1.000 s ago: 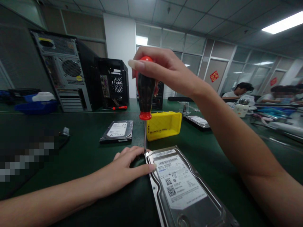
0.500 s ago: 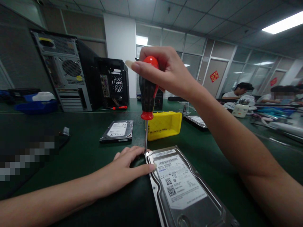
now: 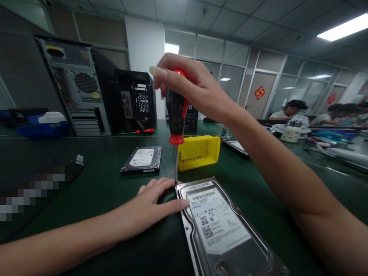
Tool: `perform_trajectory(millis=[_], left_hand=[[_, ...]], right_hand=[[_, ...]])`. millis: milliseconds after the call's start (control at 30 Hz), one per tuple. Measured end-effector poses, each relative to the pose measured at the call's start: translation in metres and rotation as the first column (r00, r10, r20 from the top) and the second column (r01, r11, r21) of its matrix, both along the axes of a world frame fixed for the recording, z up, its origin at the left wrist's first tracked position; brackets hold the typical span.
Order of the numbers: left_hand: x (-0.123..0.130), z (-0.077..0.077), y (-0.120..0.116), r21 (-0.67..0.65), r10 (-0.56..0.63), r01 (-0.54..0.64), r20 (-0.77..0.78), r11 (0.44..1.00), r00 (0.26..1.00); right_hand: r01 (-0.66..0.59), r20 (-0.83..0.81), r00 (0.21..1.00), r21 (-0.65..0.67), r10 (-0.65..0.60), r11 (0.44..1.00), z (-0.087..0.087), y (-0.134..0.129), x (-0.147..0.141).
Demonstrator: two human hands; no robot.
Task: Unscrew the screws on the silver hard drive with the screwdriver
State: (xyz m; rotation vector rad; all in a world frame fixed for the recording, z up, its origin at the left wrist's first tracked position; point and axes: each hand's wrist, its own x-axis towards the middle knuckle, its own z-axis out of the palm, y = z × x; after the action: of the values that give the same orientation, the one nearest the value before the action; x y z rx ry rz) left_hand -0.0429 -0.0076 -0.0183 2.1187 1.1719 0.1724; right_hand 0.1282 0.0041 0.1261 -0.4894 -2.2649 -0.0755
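A silver hard drive (image 3: 222, 222) with a white label lies on the green table in front of me. My left hand (image 3: 159, 199) steadies its far left corner, thumb on the top face and the other fingers around the far end, partly hidden. In my right hand (image 3: 189, 82) is a black and red screwdriver (image 3: 176, 119), held by the top of its handle. The screwdriver stands nearly upright. Its shaft runs down to the drive's far left corner, close to my left fingertips; the screw under the tip is too small to see.
Beyond the drive stand a yellow bin (image 3: 199, 152) on its side and a second hard drive (image 3: 142, 159). Another drive (image 3: 235, 147) lies farther right. Computer cases (image 3: 71, 84), a red-handled screwdriver (image 3: 145, 131) and a blue tray (image 3: 43, 128) are behind. People sit at the far right.
My right hand has turned and shifted slightly left on the screwdriver, whose handle top leans a little more left. The left hand and the drive have stayed in place.
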Motion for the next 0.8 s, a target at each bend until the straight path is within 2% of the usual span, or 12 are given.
perform_trajectory(millis=[100, 167, 267, 333, 400, 467, 667, 800], left_hand=[[-0.001, 0.0, 0.0, 0.011, -0.014, 0.014, 0.008, 1.0, 1.0], [-0.001, 0.0, 0.001, 0.022, -0.013, 0.013, 0.016, 1.0, 1.0], [-0.002, -0.001, 0.001, 0.031, -0.017, 0.016, 0.023, 0.999, 1.0], [-0.002, 0.0, 0.001, 0.036, -0.024, 0.023, 0.029, 0.999, 0.999], [-0.001, 0.0, 0.0, 0.037, -0.02, 0.019, 0.032, 0.999, 0.999], [-0.001, 0.001, -0.002, 0.034, -0.017, 0.016, 0.028, 0.999, 0.999], [0.0, 0.002, -0.001, 0.04, -0.042, 0.041, 0.018, 0.998, 0.999], [0.0, 0.002, -0.001, 0.019, -0.025, 0.025, 0.012, 0.999, 1.0]], right_hand=[[-0.213, -0.021, 0.977, -0.206, 0.213, 0.955, -0.001, 0.005, -0.001], [-0.292, -0.075, 0.956, -0.321, 0.283, 0.901, -0.002, 0.006, 0.0], [-0.386, -0.175, 0.922, -0.483, 0.346, 0.786, 0.0, 0.003, 0.004], [-0.406, -0.218, 0.913, -0.585, 0.346, 0.702, 0.001, 0.002, 0.008], [-0.412, -0.228, 0.908, -0.642, 0.352, 0.646, 0.002, 0.002, 0.011], [-0.414, -0.225, 0.906, -0.646, 0.358, 0.641, 0.002, 0.004, 0.011], [-0.465, -0.268, 0.885, -0.557, 0.381, 0.688, -0.003, 0.01, 0.005], [-0.454, -0.285, 0.891, -0.516, 0.354, 0.726, -0.006, 0.009, 0.001]])
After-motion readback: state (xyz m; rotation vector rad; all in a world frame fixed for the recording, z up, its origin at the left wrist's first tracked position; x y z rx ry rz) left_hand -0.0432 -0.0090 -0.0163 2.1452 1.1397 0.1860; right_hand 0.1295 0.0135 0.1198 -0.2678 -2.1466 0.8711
